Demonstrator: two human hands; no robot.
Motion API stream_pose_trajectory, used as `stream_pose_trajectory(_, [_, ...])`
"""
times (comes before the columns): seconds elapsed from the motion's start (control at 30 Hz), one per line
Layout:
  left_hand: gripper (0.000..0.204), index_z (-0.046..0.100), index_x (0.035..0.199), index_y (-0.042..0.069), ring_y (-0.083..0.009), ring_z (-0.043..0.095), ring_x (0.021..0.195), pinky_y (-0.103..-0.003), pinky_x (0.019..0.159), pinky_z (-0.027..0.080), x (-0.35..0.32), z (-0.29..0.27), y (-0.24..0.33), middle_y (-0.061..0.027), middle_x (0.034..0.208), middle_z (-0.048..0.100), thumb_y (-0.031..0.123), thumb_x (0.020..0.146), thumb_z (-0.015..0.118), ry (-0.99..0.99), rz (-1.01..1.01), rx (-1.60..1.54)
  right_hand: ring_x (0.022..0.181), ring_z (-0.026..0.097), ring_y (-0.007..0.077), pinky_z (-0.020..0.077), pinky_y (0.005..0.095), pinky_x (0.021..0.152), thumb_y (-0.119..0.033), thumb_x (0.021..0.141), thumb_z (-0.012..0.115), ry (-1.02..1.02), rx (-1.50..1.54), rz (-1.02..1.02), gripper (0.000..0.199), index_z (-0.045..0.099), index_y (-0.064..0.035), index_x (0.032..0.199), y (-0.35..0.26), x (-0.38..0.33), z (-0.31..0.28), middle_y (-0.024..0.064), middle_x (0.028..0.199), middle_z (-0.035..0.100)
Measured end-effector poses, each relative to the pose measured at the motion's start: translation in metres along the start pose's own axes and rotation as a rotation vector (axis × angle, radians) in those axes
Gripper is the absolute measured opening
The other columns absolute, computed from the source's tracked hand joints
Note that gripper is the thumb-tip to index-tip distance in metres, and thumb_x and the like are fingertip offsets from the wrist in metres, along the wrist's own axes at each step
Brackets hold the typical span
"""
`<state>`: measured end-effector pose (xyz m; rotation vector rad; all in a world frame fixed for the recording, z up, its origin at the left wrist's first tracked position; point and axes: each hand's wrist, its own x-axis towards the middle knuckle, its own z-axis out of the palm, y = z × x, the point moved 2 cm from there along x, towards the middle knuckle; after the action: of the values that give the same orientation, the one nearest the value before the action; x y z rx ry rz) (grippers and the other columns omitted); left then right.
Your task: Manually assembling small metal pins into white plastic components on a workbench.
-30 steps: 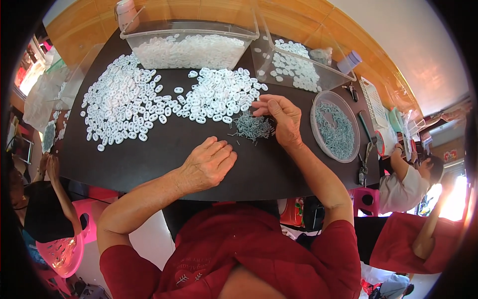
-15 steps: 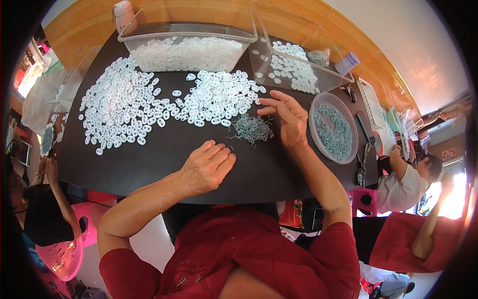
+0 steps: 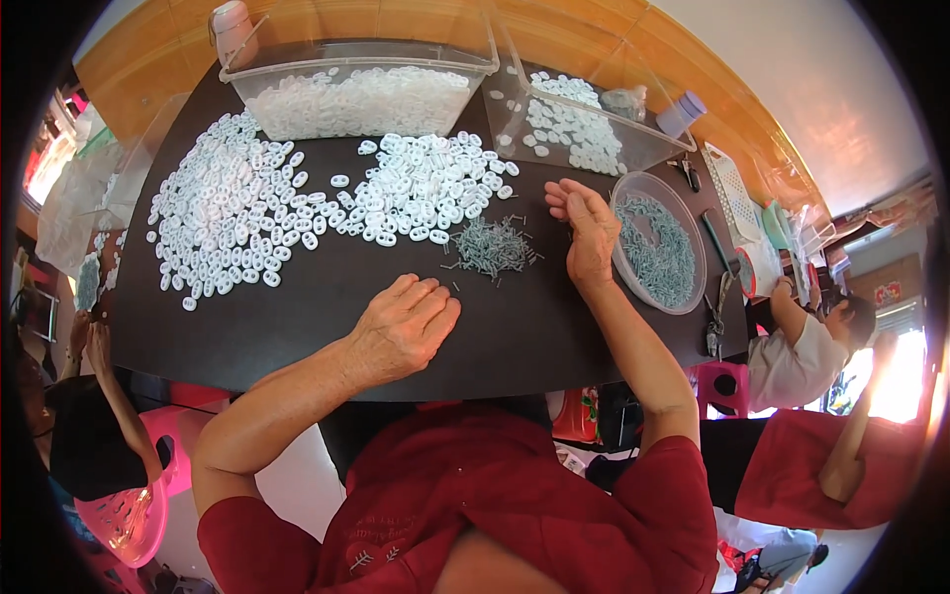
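Note:
My left hand rests near the table's front edge with its fingers curled in; whatever they hold is hidden. To the right, my right hand is raised on its side between a small heap of grey screws and a round clear bowl. Its fingers are loosely bent and stretched forward, with nothing visible in them. More screws fill the bowl. Behind the small heap lies a pile of white oval plastic pieces with holes. A larger pile of such pieces spreads on the left.
Two clear plastic bins stand at the back, the left bin holding many white pieces, the right bin fewer. Pliers and a green-handled tool lie right of the bowl. A pink bottle stands far left. Other people sit on both sides.
My right hand has drawn back rightward from the screw heap toward the bowl, its spread fingers coming closer together. My left hand stays curled in about the same place. The view has shifted slightly.

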<state>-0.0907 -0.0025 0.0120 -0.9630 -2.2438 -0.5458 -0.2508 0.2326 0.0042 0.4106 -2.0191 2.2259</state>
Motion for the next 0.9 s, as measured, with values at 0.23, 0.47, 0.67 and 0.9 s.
stream_pose_trajectory(0.23, [0.027, 0.060, 0.090, -0.005, -0.0275, 0.059, 0.087, -0.036, 0.072, 0.048, 0.003, -0.001, 0.000, -0.0148, 0.088, 0.059, 0.006, 0.065, 0.062, 0.023, 0.038, 0.012, 0.091, 0.064, 0.0232, 0.0493, 0.0309, 0.080, -0.018, 0.094, 0.055, -0.043, 0.146, 0.104, 0.030, 0.058, 0.0064, 0.111, 0.002, -0.002, 0.007, 0.0200, 0.104, 0.066])
stream_pose_trajectory(0.47, [0.028, 0.060, 0.089, -0.005, -0.0271, 0.059, 0.086, -0.036, 0.071, 0.048, 0.003, -0.002, 0.000, -0.0144, 0.087, 0.059, 0.006, 0.063, 0.062, 0.023, 0.044, 0.018, 0.093, 0.064, 0.0226, 0.0494, 0.0304, 0.080, -0.022, 0.095, 0.053, 0.009, 0.133, 0.030, 0.032, 0.058, 0.0060, 0.110, -0.014, -0.001, 0.012, 0.0197, 0.105, 0.065])
stream_pose_trajectory(0.67, [0.028, 0.060, 0.089, -0.005, -0.0269, 0.058, 0.086, -0.036, 0.071, 0.048, 0.004, -0.002, 0.000, -0.0141, 0.086, 0.058, 0.006, 0.063, 0.062, 0.017, 0.053, 0.024, 0.102, 0.060, 0.0257, 0.0458, 0.0330, 0.089, -0.025, 0.096, 0.051, 0.055, 0.040, 0.103, 0.039, 0.052, 0.0073, 0.119, 0.000, -0.009, 0.001, 0.0214, 0.116, 0.060])
stream_pose_trajectory(0.9, [0.028, 0.060, 0.089, -0.005, -0.0267, 0.058, 0.085, -0.036, 0.070, 0.047, 0.004, -0.002, 0.000, -0.0148, 0.087, 0.059, 0.006, 0.064, 0.061, 0.013, 0.043, 0.008, 0.098, 0.061, 0.0217, 0.0463, 0.0299, 0.085, -0.019, 0.096, 0.052, 0.002, 0.074, 0.033, 0.033, 0.054, 0.0070, 0.116, 0.009, -0.008, 0.052, 0.0177, 0.109, 0.064])
